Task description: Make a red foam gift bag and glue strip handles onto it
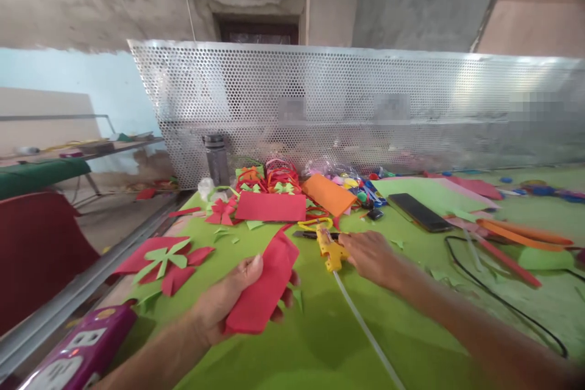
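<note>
Lower centre of frame: left hand [228, 308] in closed grip on folded red sheet [265, 289], raised just over green counter [320, 341]; right hand [372, 256], centre, wrapped around yellow glue gun [329, 251], nozzle toward scissors [313, 233]; black phone [420, 212] lying right of centre.

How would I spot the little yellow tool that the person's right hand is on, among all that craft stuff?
Start at the green table in front of the perforated metal screen. Near its middle, the right hand rests on the yellow glue gun. It is the only yellow tool with a pale glue stick trailing from its back; the sheets around it are flat.
</note>
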Motion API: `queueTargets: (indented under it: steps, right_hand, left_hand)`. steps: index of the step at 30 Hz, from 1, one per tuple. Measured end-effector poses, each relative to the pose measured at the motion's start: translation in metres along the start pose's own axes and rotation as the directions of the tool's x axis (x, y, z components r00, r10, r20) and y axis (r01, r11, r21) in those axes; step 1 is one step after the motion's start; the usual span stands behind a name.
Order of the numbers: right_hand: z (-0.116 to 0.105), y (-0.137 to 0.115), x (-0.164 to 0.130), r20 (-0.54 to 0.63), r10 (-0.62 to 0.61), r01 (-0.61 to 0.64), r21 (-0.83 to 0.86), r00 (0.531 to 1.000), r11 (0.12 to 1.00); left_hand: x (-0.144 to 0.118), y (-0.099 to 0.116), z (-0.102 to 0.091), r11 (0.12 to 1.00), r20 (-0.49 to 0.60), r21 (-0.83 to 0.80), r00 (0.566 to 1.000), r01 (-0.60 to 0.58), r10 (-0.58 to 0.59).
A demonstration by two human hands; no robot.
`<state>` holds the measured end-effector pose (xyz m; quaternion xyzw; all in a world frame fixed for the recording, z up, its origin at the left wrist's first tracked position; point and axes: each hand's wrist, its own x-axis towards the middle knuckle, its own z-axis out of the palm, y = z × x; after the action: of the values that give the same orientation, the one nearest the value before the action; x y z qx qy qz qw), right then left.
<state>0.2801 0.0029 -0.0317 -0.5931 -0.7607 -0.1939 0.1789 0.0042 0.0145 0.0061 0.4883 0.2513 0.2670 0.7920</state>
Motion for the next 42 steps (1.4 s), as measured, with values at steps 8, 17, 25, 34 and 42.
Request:
queueTargets:
  steps: [8,17,25,34,42]
  right_hand:
    - [-0.010,-0.006,0.004,0.202,-0.021,0.047,-0.125,0.979,0.991]
    - [-0.039,-0.025,0.009,0.126,0.012,-0.010,-0.017,0.992,1.000]
    - [-0.043,-0.068,-0.006,-0.162,-0.196,0.253,0.559,0.967,0.790]
    - [-0.044,-0.075,-0.002,0.018,0.041,-0.042,0.710,0.999,0.703]
    - [-0.014,-0.058,0.004,0.113,0.242,-0.242,0.751,0.964,0.615]
  left_hand:
    - [0.004,0.002,-0.004,0.998,0.014,-0.065,1.000,-0.004,0.005]
    - [0.003,-0.001,0.000,0.990,0.055,-0.083,0.993,0.111,-0.106]
    - [0.005,-0.013,0.004,0.940,0.194,-0.057,0.927,0.338,-0.321]
    - [0.005,-0.006,0.011,0.917,0.038,-0.103,0.922,0.386,-0.384]
    - [0.017,-0.007,-0.002,0.976,-0.376,0.217,0.922,-0.007,0.091]
